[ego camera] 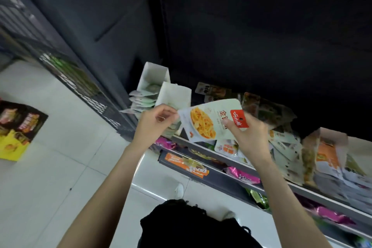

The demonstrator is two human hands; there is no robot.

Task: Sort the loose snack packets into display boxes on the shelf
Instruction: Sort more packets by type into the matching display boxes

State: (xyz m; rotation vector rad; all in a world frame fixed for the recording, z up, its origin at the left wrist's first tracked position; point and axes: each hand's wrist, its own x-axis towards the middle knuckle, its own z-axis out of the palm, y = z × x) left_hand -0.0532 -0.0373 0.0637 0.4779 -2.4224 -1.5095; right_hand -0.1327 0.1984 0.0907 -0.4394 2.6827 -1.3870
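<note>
Holding a flat pale-green snack packet with a printed bowl of orange strips and a red corner label between them, both hands were raised in front of the shelf. The right hand gripped the packet's right end, thumb across its printed face just below the label. The left hand pinched the packet's left corner between curled fingertips. The packet was tilted, clear of the grey metal shelf edge, and sat above the loose white and orange packets lying on the shelf. Just behind the left hand stood two open white cardboard display boxes, side by side; the further one held upright pale-green packets. To the right, darker brown packets lay heaped on the shelf, near a tall orange and tan bag.
</note>
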